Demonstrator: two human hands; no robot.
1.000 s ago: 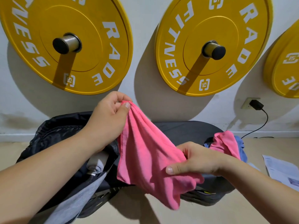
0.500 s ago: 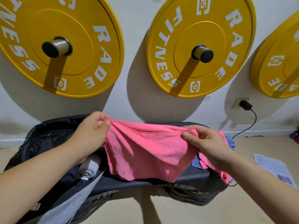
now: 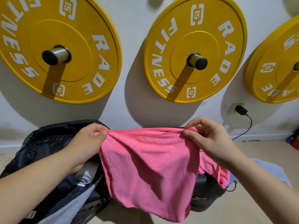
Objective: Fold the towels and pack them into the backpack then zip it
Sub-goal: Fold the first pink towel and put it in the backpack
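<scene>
Item one, my left hand (image 3: 88, 139): thumb and fingers pinched on the top left corner of the pink towel (image 3: 150, 167). Item two, my right hand (image 3: 208, 139): pinched likewise on the top right corner, well apart from the left, so the upper hem runs nearly level between them. Item three, the towel itself: held up in the air, hanging in loose folds, its lower edge uneven and lowest at the right. Item four, black backpack (image 3: 48, 143): lying open behind and below the towel on my left, grey lining showing. Item five, a second pink towel (image 3: 215, 172): bunched behind my right wrist, with a bit of blue cloth (image 3: 232, 181) just beside it. Item six, yellow weight plates (image 3: 194, 50) on wall pegs above.
</scene>
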